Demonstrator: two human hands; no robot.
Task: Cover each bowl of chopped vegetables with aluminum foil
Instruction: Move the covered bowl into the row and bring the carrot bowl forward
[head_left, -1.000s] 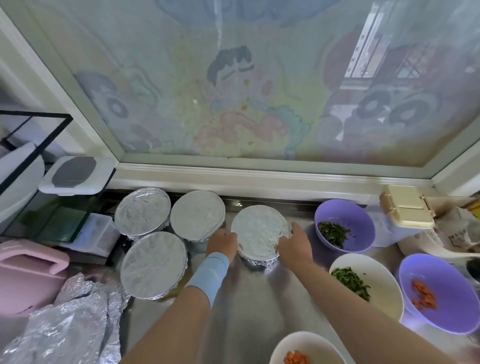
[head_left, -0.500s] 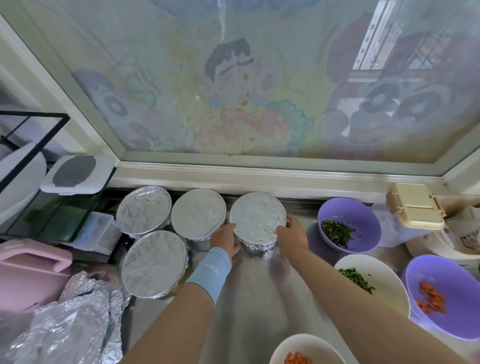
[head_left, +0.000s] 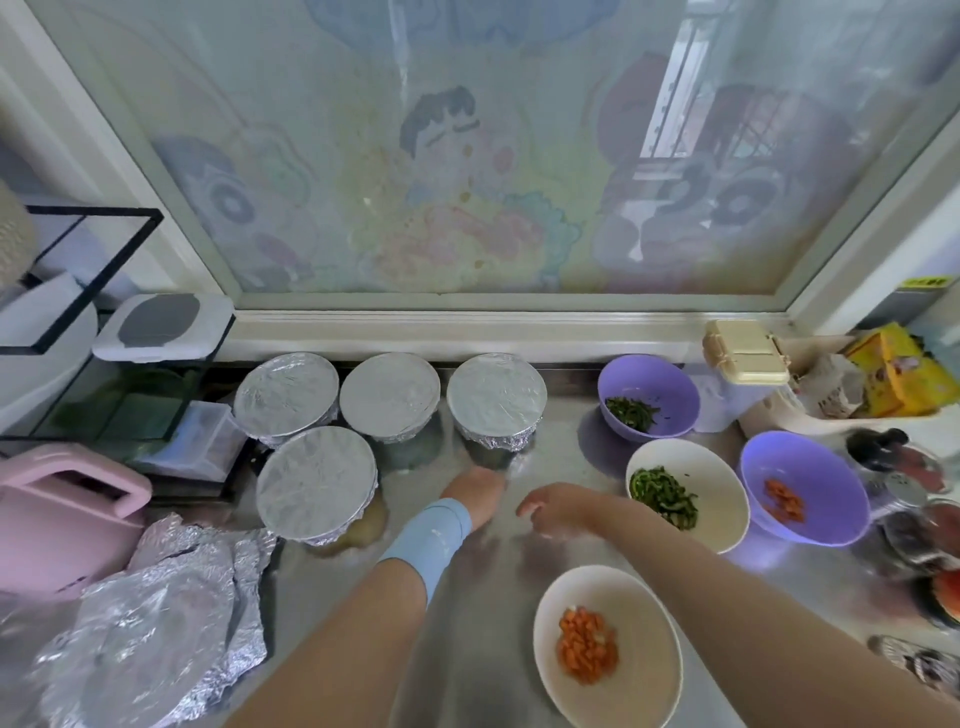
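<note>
A pink plastic container (head_left: 67, 514) sits at the far left of the steel counter (head_left: 483, 623), with loose crumpled sheets of aluminum foil (head_left: 150, 618) lying just in front of it. Next come four foil-covered bowls: the back-left bowl (head_left: 285, 395), the front-left bowl (head_left: 317, 483) just beside it, the back-middle bowl (head_left: 389, 397), and the back-right bowl (head_left: 496, 400), each with foil drawn flat over its rim and crimped down its sides.

The left hand (head_left: 475, 491), with a light blue wristband (head_left: 431, 540), hovers low just in front of the back-right bowl and apart from it; its fingers are blurred and turned away, so I cannot tell how they lie. The right hand (head_left: 558, 506) is just beside it, fingers loosely spread and holding nothing.

Nearest the camera stands an uncovered white bowl of diced carrot (head_left: 639, 597). Further right are a purple bowl of chopped greens (head_left: 660, 379) at the back, a white bowl of chopped greens (head_left: 670, 457) in front of it, and a purple bowl of diced carrot (head_left: 821, 467), all uncovered. A cream lidded box (head_left: 745, 353) stands behind them.
</note>
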